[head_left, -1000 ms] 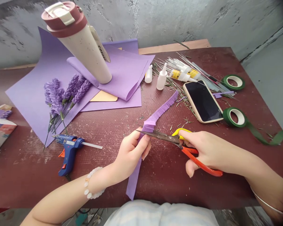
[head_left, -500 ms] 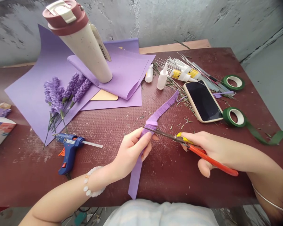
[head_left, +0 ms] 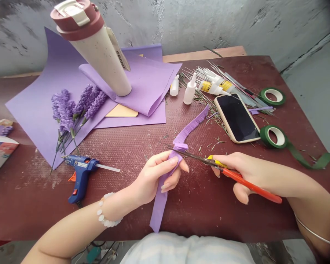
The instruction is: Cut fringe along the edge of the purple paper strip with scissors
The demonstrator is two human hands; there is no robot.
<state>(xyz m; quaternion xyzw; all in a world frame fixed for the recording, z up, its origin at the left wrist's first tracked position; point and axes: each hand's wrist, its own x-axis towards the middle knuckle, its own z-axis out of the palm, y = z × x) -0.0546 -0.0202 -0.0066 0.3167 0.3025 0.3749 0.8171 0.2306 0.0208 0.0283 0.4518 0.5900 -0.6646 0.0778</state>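
A long purple paper strip (head_left: 160, 205) is pinched between the thumb and fingers of my left hand (head_left: 156, 174). Its far part is cut into a fringe and curves away over the table; the near end hangs toward me, uncut. My right hand (head_left: 243, 170) grips scissors (head_left: 251, 190) with red and yellow handles. Their dark blades point left and lie across the strip's folded edge, just beyond my left fingertips. Whether the blades are fully closed on the paper is hard to make out.
Left of my hands lies a blue glue gun (head_left: 82, 172), near purple flowers (head_left: 64, 110) on purple sheets (head_left: 30, 106). A tall tumbler (head_left: 99, 55) stands behind. To the right are a phone (head_left: 238, 119), green tape rolls (head_left: 273, 136), small white bottles (head_left: 190, 90) and scattered wires (head_left: 203, 73).
My left hand has shifted slightly right, its fingers a little more spread beneath the strip. The strip's folded part has moved right with it. The scissors have shifted slightly right too.
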